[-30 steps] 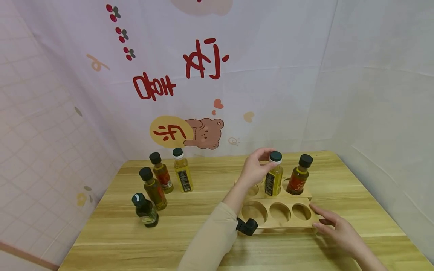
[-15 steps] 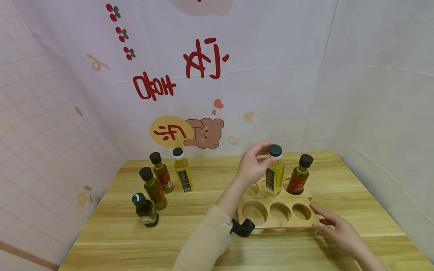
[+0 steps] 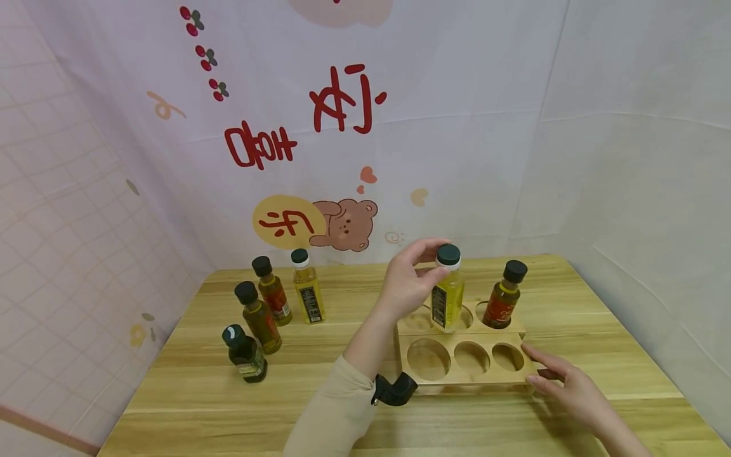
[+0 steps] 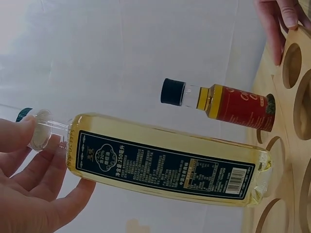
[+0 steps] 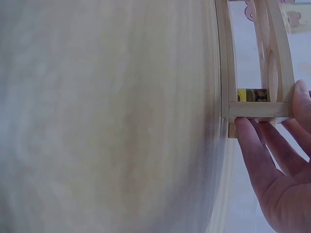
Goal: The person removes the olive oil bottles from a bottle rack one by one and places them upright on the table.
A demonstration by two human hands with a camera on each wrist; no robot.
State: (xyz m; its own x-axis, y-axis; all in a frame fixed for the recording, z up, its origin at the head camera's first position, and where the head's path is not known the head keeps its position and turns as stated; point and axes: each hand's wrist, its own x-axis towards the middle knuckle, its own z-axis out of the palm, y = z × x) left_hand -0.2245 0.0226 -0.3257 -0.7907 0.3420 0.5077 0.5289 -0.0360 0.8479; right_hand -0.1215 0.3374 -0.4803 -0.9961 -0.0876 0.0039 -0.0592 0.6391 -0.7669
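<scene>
My left hand point(image 3: 412, 279) pinches a square bottle of yellow oil point(image 4: 167, 159) by its neck, just below the dark green cap. The bottle is upright in the head view, its base close over the back step of a wooden bottle rack point(image 3: 499, 383) and overlapping the left and middle holes. At the rack's right end, my right hand point(image 5: 279, 177) holds the end panel, thumb at the top edge and fingers along the side. A red-labelled oil bottle point(image 3: 502, 299) with a black cap stands in the back right hole. The front holes hold nothing.
On the left of the wooden table point(image 3: 188, 416) stand a small dark green bottle point(image 3: 249, 363), two black-capped bottles point(image 3: 264, 328) and another square yellow oil bottle point(image 3: 309, 295). A printed white cloth point(image 3: 474, 171) hangs behind the table.
My left hand has lifted the yellow oil bottle from the back middle hole and carried it left. My right hand has stayed on the rack's end.
</scene>
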